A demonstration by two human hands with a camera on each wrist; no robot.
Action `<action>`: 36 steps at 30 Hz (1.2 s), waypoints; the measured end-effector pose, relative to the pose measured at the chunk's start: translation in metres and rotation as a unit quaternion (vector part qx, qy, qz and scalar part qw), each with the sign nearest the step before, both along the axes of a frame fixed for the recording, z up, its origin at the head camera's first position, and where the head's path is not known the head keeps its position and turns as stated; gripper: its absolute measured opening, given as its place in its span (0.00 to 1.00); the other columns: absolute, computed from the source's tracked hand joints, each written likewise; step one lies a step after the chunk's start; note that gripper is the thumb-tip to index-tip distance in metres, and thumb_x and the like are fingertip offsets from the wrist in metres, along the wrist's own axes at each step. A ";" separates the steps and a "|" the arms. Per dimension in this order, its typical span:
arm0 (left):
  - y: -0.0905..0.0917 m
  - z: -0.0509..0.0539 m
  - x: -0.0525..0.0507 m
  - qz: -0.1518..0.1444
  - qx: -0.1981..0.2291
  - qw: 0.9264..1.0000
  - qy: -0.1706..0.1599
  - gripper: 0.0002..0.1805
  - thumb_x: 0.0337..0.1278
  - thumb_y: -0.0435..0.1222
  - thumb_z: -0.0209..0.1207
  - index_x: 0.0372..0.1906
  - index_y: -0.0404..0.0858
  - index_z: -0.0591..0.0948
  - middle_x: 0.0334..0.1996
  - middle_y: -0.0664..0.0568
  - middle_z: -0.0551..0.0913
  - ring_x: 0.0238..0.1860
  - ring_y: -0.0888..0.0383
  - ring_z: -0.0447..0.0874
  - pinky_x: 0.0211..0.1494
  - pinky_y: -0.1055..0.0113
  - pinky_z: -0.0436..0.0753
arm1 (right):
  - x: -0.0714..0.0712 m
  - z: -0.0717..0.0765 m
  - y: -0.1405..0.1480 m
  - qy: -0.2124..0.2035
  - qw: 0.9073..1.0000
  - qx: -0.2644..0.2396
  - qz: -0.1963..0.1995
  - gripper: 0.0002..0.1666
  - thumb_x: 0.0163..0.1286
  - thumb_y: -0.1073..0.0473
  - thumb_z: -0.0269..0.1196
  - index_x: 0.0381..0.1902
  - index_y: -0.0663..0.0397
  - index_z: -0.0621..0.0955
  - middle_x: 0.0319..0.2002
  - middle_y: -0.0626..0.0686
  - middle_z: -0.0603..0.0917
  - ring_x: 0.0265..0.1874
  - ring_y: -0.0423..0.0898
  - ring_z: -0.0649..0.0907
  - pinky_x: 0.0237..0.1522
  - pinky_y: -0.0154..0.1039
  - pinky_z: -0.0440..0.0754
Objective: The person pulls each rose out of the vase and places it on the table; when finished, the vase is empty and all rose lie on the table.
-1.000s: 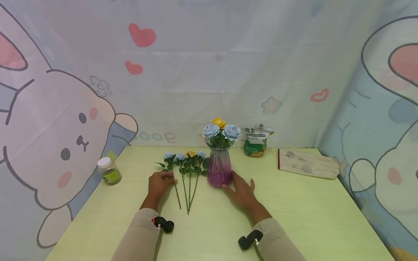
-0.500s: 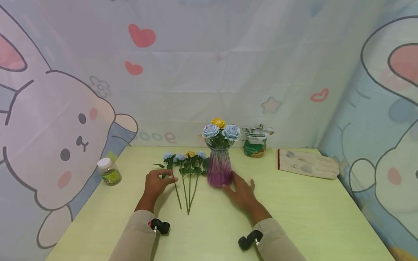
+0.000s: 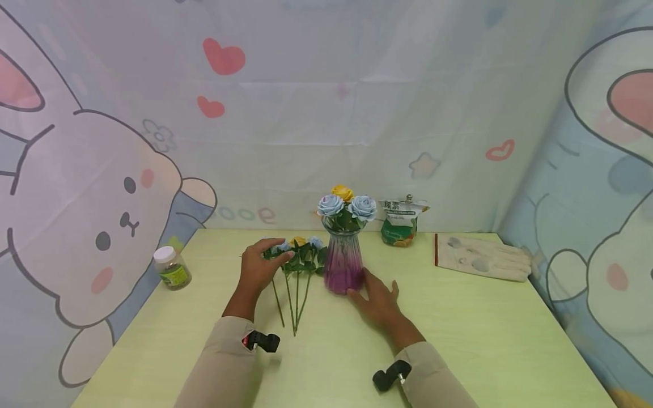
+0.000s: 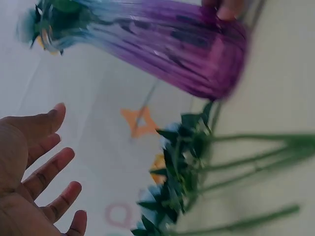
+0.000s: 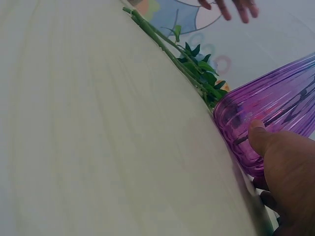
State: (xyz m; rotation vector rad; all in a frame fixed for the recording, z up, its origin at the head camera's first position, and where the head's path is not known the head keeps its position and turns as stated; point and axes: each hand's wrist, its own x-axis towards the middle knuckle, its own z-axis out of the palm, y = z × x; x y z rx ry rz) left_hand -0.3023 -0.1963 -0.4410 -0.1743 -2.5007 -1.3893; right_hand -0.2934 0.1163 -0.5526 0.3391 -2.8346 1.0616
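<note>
Head view: left hand [image 3: 259, 267] covering bloom of leftmost loose flower [image 3: 278, 303]. Right hand [image 3: 377, 300] losing some fingers behind vase [image 3: 343, 263]. Fine print on pouch [image 3: 399, 226] and jar label [image 3: 174, 276] appearing too small for reading. Sleeves [image 3: 219, 362] running off bottom edge. Left wrist view: top edge cropping vase and right hand, left edge cropping left hand; loose stems [image 4: 270, 137] blurring, some leaving right edge. Right wrist view: right edge cutting off vase's top; upper edge trimming left hand.
</note>
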 end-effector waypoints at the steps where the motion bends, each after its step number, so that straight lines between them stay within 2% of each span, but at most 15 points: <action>1: 0.005 0.005 0.000 -0.007 0.008 1.000 0.004 0.27 0.70 0.43 0.74 0.70 0.39 0.85 0.75 0.38 0.80 0.80 0.36 0.72 0.81 0.33 0.72 | 0.000 0.000 0.000 0.000 1.000 0.001 0.000 0.52 0.83 0.32 0.59 0.88 0.58 0.61 0.84 0.59 0.68 0.84 0.62 0.69 0.81 0.81 0.35; 6: 0.027 0.023 0.001 -0.027 0.046 0.998 0.015 0.24 0.70 0.46 0.73 0.65 0.41 0.88 0.74 0.41 0.81 0.78 0.37 0.74 0.78 0.31 0.73 | -0.001 -0.002 0.002 -0.004 1.000 0.005 -0.003 0.52 0.82 0.31 0.59 0.88 0.56 0.61 0.84 0.58 0.68 0.84 0.62 0.69 0.82 0.81 0.35; 10: 0.042 0.034 0.001 -0.039 0.063 0.997 0.015 0.21 0.70 0.47 0.73 0.61 0.41 0.90 0.72 0.43 0.82 0.76 0.38 0.76 0.76 0.32 0.75 | 0.000 -0.004 0.002 -0.009 1.000 0.004 -0.004 0.52 0.82 0.31 0.58 0.88 0.56 0.60 0.85 0.58 0.68 0.84 0.61 0.69 0.82 0.80 0.34; 16: 0.058 0.047 0.002 -0.059 0.086 0.994 0.018 0.20 0.73 0.47 0.71 0.62 0.42 0.89 0.72 0.45 0.82 0.75 0.41 0.75 0.76 0.36 0.76 | 0.003 -0.002 0.002 -0.008 1.000 -0.004 -0.002 0.51 0.83 0.32 0.59 0.88 0.56 0.59 0.85 0.58 0.67 0.85 0.60 0.68 0.82 0.80 0.33; 22: 0.073 0.060 -0.003 -0.074 0.101 0.992 0.016 0.22 0.72 0.46 0.71 0.65 0.43 0.89 0.73 0.46 0.81 0.77 0.39 0.74 0.74 0.35 0.78 | 0.003 0.000 0.002 -0.003 1.000 -0.003 -0.004 0.51 0.83 0.33 0.59 0.88 0.57 0.60 0.84 0.58 0.68 0.84 0.61 0.69 0.82 0.80 0.34; 29: 0.089 0.071 -0.004 -0.057 0.090 0.994 -0.025 0.24 0.70 0.47 0.71 0.62 0.36 0.89 0.85 0.43 0.65 0.89 0.36 0.55 0.85 0.31 0.64 | 0.002 -0.001 0.000 -0.003 1.000 0.000 -0.003 0.50 0.83 0.33 0.59 0.88 0.56 0.61 0.84 0.59 0.69 0.84 0.61 0.69 0.82 0.80 0.35; 33: 0.099 0.076 -0.006 -0.042 0.081 0.995 -0.046 0.22 0.71 0.46 0.69 0.59 0.35 0.90 0.88 0.42 0.60 0.90 0.35 0.51 0.85 0.32 0.64 | 0.002 -0.001 -0.001 -0.006 1.000 0.000 -0.003 0.51 0.83 0.33 0.59 0.88 0.57 0.60 0.84 0.58 0.69 0.84 0.60 0.69 0.82 0.80 0.34; 36: 0.105 0.078 -0.009 -0.039 0.067 0.996 -0.043 0.20 0.72 0.42 0.66 0.58 0.33 0.91 0.87 0.39 0.60 0.90 0.35 0.52 0.85 0.32 0.65 | 0.002 0.000 -0.001 -0.004 1.000 0.003 -0.005 0.51 0.83 0.33 0.59 0.88 0.57 0.61 0.84 0.58 0.69 0.84 0.60 0.69 0.82 0.80 0.35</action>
